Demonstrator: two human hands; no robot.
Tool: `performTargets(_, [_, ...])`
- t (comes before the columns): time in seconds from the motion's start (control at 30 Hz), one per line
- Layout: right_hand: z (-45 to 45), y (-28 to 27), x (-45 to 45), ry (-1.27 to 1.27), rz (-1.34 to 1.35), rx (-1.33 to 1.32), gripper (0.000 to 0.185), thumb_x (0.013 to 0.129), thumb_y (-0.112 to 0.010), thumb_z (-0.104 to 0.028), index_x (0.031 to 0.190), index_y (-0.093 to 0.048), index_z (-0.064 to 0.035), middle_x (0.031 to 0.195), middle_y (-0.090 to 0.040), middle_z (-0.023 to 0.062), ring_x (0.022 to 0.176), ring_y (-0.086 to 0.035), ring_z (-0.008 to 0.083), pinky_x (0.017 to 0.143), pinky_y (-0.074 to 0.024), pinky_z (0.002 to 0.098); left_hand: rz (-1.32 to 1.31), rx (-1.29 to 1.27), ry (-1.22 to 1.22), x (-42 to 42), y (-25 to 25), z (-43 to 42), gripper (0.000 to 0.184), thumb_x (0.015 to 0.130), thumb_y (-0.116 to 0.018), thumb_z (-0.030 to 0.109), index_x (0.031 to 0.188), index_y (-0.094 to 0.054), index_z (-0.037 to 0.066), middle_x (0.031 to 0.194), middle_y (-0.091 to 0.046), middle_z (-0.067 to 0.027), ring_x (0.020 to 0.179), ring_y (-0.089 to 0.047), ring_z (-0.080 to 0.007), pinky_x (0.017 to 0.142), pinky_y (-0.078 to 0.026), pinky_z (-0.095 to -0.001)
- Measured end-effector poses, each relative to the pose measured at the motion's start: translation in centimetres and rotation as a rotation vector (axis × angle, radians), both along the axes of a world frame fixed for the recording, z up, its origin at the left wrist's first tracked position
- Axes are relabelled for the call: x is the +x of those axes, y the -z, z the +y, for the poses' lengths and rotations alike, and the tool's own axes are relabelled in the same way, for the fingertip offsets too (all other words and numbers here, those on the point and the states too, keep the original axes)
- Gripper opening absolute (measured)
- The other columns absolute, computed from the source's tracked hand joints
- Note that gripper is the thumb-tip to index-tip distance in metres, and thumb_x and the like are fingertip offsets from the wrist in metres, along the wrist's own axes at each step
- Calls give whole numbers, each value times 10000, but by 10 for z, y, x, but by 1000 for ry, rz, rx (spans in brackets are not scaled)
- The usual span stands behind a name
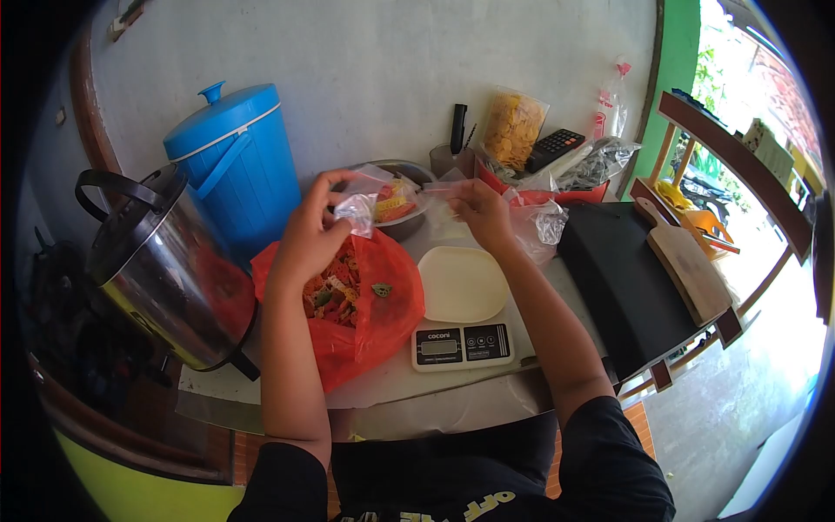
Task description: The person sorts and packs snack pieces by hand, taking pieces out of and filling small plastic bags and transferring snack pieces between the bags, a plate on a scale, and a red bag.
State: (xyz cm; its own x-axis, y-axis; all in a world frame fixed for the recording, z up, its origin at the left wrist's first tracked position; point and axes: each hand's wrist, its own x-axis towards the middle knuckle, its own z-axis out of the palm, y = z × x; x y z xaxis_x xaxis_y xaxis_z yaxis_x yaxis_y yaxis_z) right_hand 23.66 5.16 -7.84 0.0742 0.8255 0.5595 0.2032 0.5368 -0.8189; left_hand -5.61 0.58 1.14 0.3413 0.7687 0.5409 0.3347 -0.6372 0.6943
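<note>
My left hand [320, 217] is closed on a small clear plastic bag [357, 211], held above the open red plastic bag [391, 278]. Orange-red snack pieces with a few green leaves [335, 294] lie inside that red bag. Over to the right, my right hand [480, 210] pinches a thin piece of clear plastic [439, 186]; its full shape is hard to make out. Behind both hands sits a metal bowl [404, 228] with small filled packets [396, 198] in it. Below my right hand is a white kitchen scale [463, 350] with a bare square pan [461, 283].
A steel pot [174, 270] and a blue drink cooler [239, 165] stand at the left. Along the back wall are a chip tub [513, 129], a calculator [554, 150] and a red tray [587, 193] of plastic bags. A wooden board [691, 270] lies at the right.
</note>
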Motion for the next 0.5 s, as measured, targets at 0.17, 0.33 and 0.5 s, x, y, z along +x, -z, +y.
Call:
performTargets(0.17, [6, 25, 18, 301, -280, -10, 361, 841, -669, -1, 1187, -572, -35, 1063, -676, 127, 833, -686, 195, 769, -549, 315, -137, -43, -42, -17, -21, -16, 585, 818, -550, -84, 1348, -463, 147, 1185, -621, -146, 700, -593, -89, 674, -469, -236])
performTargets(0.33, [-14, -9, -10, 282, -518, 358, 340, 832, -674, -9, 1163, -619, -62, 1076, -667, 118, 939, -674, 208, 812, -540, 332, -245, -42, -126, -44, -30, -21, 508, 866, -600, -22, 1340, -480, 114, 1238, -609, -112, 762, -596, -90, 756, -479, -223])
performTargets(0.5, [-46, -33, -101, -411, -494, 67, 269, 794, -655, -38, 1060, -686, -63, 1030, -688, 125, 963, -665, 279, 859, -522, 388, -178, -72, -171, -77, -29, -13, 403, 899, -655, 90, 1293, -570, 69, 1265, -607, -54, 795, -582, -86, 823, -493, -242])
